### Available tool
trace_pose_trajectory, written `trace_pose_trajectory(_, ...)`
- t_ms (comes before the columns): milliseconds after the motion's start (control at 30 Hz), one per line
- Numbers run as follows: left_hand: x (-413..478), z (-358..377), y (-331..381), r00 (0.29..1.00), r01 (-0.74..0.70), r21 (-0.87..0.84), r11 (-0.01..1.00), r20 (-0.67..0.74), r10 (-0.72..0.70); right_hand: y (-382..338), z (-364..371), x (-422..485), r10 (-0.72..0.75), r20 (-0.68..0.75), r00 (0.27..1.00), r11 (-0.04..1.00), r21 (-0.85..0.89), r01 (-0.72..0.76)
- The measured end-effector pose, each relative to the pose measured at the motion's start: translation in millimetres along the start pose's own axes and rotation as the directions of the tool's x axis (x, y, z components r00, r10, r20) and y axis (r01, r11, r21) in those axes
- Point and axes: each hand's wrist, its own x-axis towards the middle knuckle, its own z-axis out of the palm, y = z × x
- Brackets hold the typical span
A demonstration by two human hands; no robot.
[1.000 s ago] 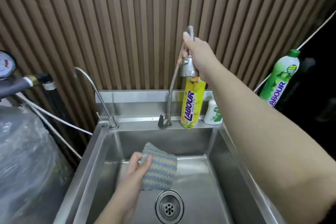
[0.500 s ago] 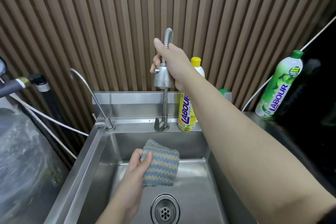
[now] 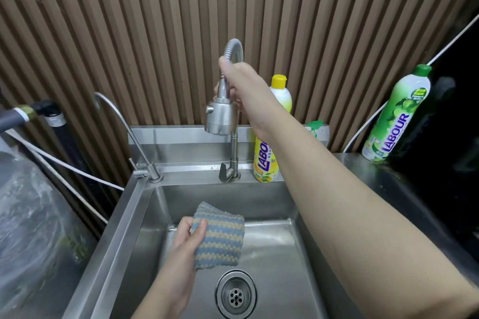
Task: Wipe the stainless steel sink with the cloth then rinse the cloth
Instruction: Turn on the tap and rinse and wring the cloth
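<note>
A person's left hand (image 3: 185, 248) pinches a folded blue-and-tan striped cloth (image 3: 220, 237) between thumb and fingers. The hand holds it over the basin of the stainless steel sink (image 3: 272, 254), just behind and left of the round drain (image 3: 236, 295). The right hand (image 3: 246, 85), well apart and higher, is wrapped round the neck of the faucet's spray head (image 3: 220, 118), whose nozzle points down above the cloth. Its fingers are mostly hidden behind the metal. A flexible hose (image 3: 234, 49) arches over the knuckles.

The right forearm crosses a yellow bottle (image 3: 264, 160) on the sink's back ledge, covering part of its LABOUR label. It also hides nearly all of a small green-and-white container (image 3: 315, 128) beside it. A green bottle (image 3: 396, 116) of the same brand stands on the table at right.

A slim gooseneck tap (image 3: 121, 122) rises from the sink's rear left corner. A clear plastic sheet (image 3: 28, 228) at the left edge is too blurred to make out. Both forearms are cut off at the bottom of the frame.
</note>
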Motion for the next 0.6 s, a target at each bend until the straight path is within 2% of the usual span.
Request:
trace_pose_trajectory(100, -2, -9, -3, 1.000, 0.000, -0.017, 1.000, -0.009, 0.000, 34, -6, -14, 0.124, -0.219, 0.968, 0.985, 0.146, -0.093)
trace_pose_trajectory(167, -2, -14, -7, 1.000, 0.005, -0.049, 0.999, -0.018, -0.006, 81, -3, -30, 0.221, -0.283, 0.933, 0.975, 0.072, -0.210)
trace_pose_trajectory(267, -2, -20, -9, 0.999, 0.018, -0.064, 0.998, -0.031, -0.020, 148, 10, -48, 0.394, -0.203, 0.897, 0.897, -0.131, -0.423)
trace_pose_trajectory(367, 0, -27, -8, 0.997, 0.037, -0.066, 0.997, -0.063, -0.041, 182, 20, -50, 0.487, -0.116, 0.866, 0.819, -0.284, -0.499)
trace_pose_trajectory(433, 2, -33, -11, 0.994, 0.047, -0.074, 0.996, -0.090, -0.054, 180, 28, -48, 0.478, -0.174, 0.861, 0.816, -0.273, -0.509)
trace_pose_trajectory(500, 3, -39, -10, 0.992, 0.048, -0.080, 0.996, -0.109, -0.056, 158, 37, -46, 0.405, -0.256, 0.878, 0.893, -0.095, -0.440)
trace_pose_trajectory(533, 3, -42, -11, 0.992, 0.044, -0.080, 0.996, -0.113, -0.053, 142, 40, -46, 0.340, -0.231, 0.912, 0.938, 0.021, -0.345)
trace_pose_trajectory(600, 2, -45, -10, 0.993, 0.038, -0.082, 0.996, -0.112, -0.047, 110, 45, -45, 0.169, -0.046, 0.985, 0.966, 0.204, -0.156)
